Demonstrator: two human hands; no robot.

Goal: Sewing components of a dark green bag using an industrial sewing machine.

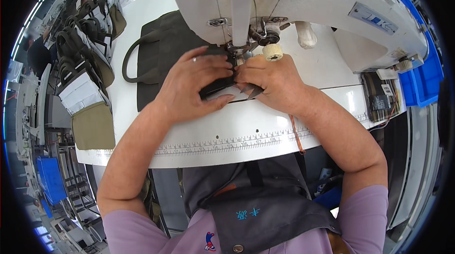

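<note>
A dark olive fabric bag panel (163, 48) with a looped handle (129, 62) lies on the white sewing table under the sewing machine (239, 14). My left hand (194, 81) rests on the panel with its fingers spread, its fingertips near the panel's right edge. Close to the presser foot (238, 48), my right hand (270, 81) has its fingers curled, and the pointed blades of thread snips (252, 92) stick out beneath them. An orange cord (296, 135) hangs below that hand. Whether the right fingertips also pinch the fabric is hidden.
Several similar olive bag pieces with white sheets (85, 93) are stacked along the table's left side. Blue bins (419, 81) stand at the right beyond the machine. A printed ruler strip (230, 144) runs along the table's front edge.
</note>
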